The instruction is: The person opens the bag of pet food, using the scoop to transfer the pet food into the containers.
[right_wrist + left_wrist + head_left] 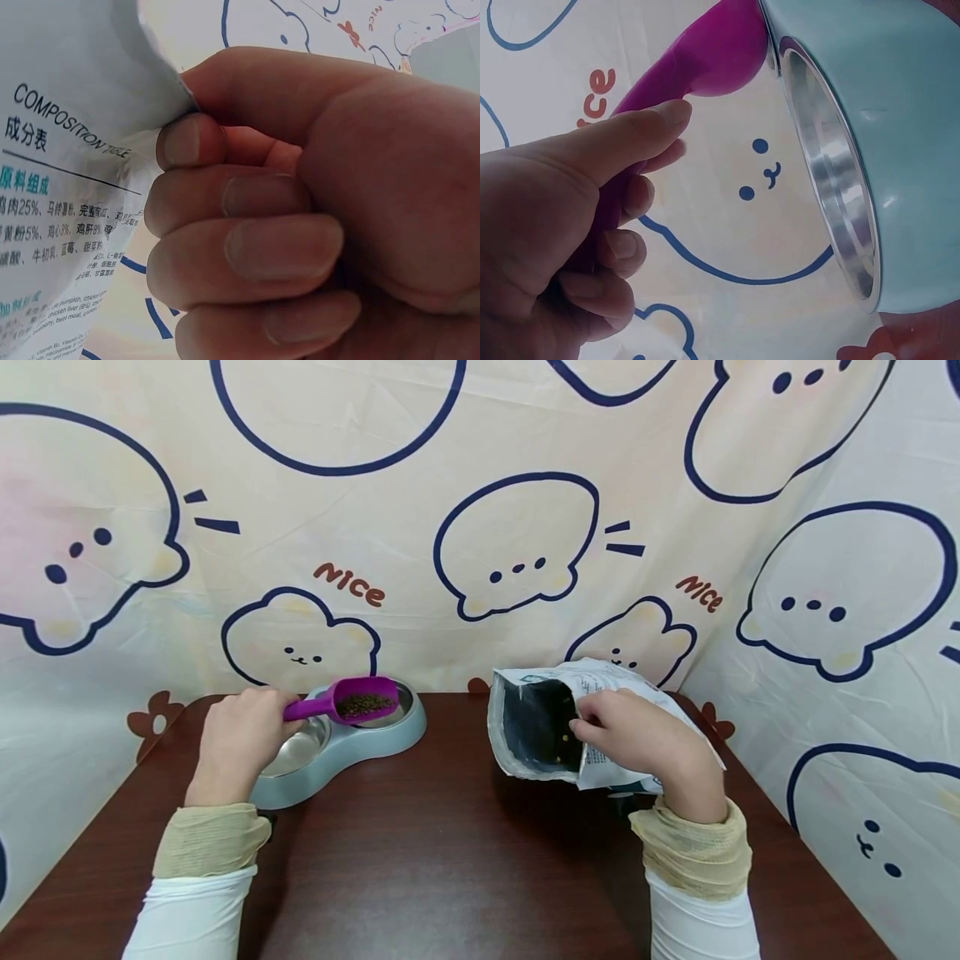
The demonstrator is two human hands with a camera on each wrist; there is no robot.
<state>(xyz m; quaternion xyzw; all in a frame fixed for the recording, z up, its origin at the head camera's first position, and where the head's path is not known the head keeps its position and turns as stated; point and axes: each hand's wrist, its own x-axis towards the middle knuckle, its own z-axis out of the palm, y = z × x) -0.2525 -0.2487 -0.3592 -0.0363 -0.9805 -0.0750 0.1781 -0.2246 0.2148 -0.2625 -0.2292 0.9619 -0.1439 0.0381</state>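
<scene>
Bag (67,169) txt: "COMPOSITION TABLE", "成分表", "25%"; backdrop (405,535) w/ "Nice" 2x.

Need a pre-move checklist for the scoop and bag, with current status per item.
1. Left hand has the scoop by its handle: ok, fingers curled round it.
2. Scoop loaded: ok, brown pellets in it.
3. Scoop lined up with the far bowl: ok, overlaps it in the head view; height gap cannot tell.
4. Far bowl's contents: cannot tell, scoop hides part of it.
5. Right hand has the bag: ok, pinching the edge of its mouth.
6. Bag closed: not ok, mouth gapes.
</scene>
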